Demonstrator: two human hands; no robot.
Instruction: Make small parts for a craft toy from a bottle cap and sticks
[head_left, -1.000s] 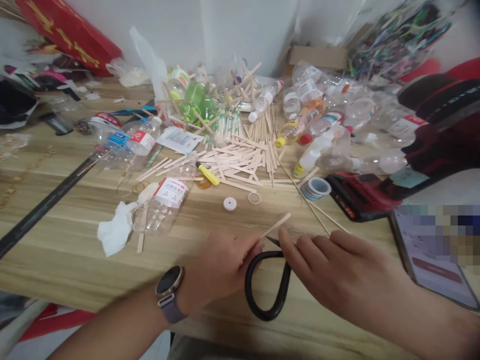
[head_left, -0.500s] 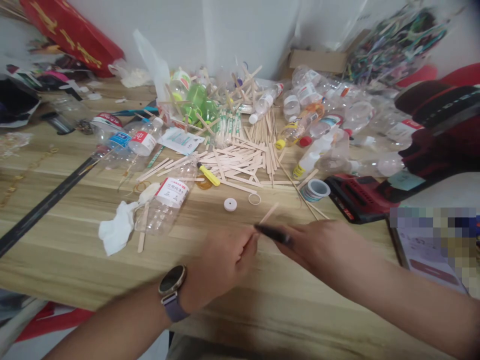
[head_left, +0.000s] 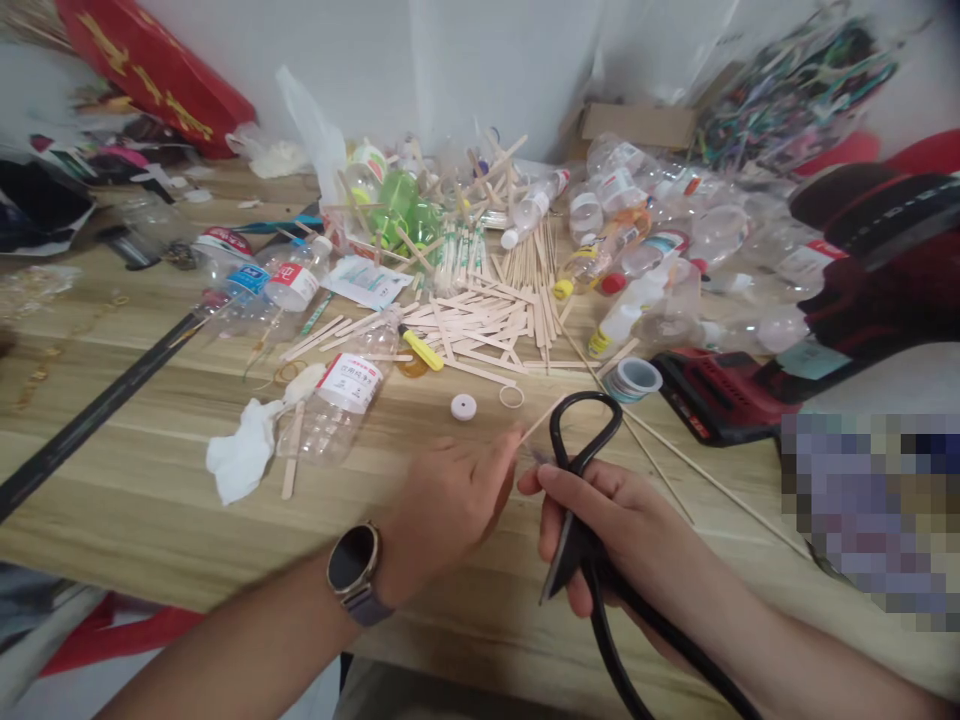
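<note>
Near the table's front, my left hand point(head_left: 450, 495), with a watch at the wrist, is closed round a thin wooden stick point(head_left: 541, 422) that sticks out up and to the right. My right hand point(head_left: 600, 520) grips black-handled scissors point(head_left: 586, 540), one loop pointing away and the blades pointing down towards the near side. Its thumb and index finger are close to the left hand's fingertips. Beyond the hands lie a small white disc point(head_left: 463, 407) and a pale ring point(head_left: 511, 397).
A clear bottle point(head_left: 346, 385) and white tissue point(head_left: 241, 455) lie at left. Flat wooden sticks point(head_left: 480, 325) and a yellow-handled tool point(head_left: 422, 350) lie ahead. Bottles point(head_left: 637, 250), a tape roll point(head_left: 634, 379) and a red-black power tool point(head_left: 720, 395) are at right.
The scissors have turned in my right hand, so their loops and blades now show. That hand has shifted lower and opened some distance from my left. Two long thin sticks now show at right.
</note>
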